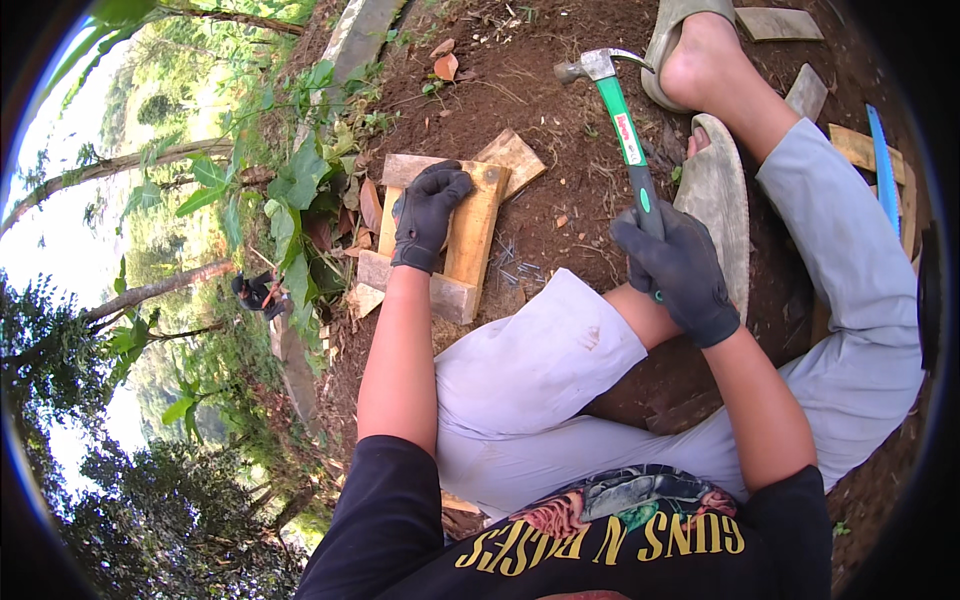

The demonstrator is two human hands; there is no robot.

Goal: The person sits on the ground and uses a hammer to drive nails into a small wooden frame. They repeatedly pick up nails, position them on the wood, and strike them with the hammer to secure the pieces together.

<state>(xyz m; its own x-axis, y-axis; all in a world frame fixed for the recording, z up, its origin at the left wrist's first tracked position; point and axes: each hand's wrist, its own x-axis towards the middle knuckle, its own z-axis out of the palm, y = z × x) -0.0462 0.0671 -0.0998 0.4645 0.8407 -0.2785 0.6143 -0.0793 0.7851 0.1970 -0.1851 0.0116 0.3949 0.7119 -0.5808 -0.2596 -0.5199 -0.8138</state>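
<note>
My right hand (685, 272), in a dark glove, grips a claw hammer (622, 115) by its green and black handle. The hammer's metal head points away from me, above the soil. My left hand (428, 215), also gloved, rests on a small wooden frame (475, 235) of short boards. Its fingers are curled closed over the top of the frame, and what they pinch, if anything, is hidden. Several loose nails (515, 268) lie on the dirt just right of the frame.
A loose wood piece (512, 160) touches the frame's far side. A blue saw blade (884, 170) and board offcuts (855, 145) lie at the right. My bent legs and sandal (722, 215) surround the work spot. Leafy plants (300, 180) grow at left; another person (258, 293) is farther off.
</note>
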